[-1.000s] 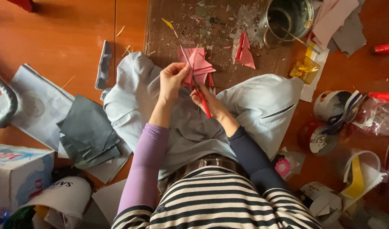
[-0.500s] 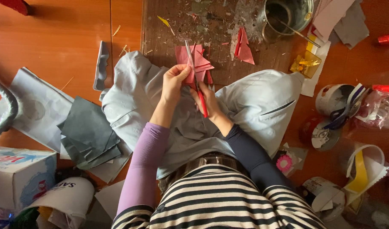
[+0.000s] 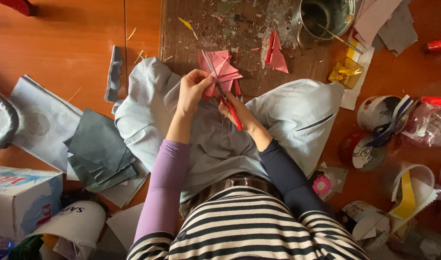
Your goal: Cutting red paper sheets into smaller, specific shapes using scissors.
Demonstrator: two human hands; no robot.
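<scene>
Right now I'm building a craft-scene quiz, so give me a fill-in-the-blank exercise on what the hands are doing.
1. The right hand works scissors with ____ handles.
2. The left hand holds folded ____ paper.
3. A metal ____ stands on the wooden board.

Missing words: red; pink; can

the scissors [image 3: 223, 95] now cut deeper into the pink paper [image 3: 219, 72].

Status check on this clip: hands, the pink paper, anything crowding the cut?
Left hand pinching pink paper stack. Right hand gripping red-handled scissors, blades in the paper. Nothing in the way.
</scene>
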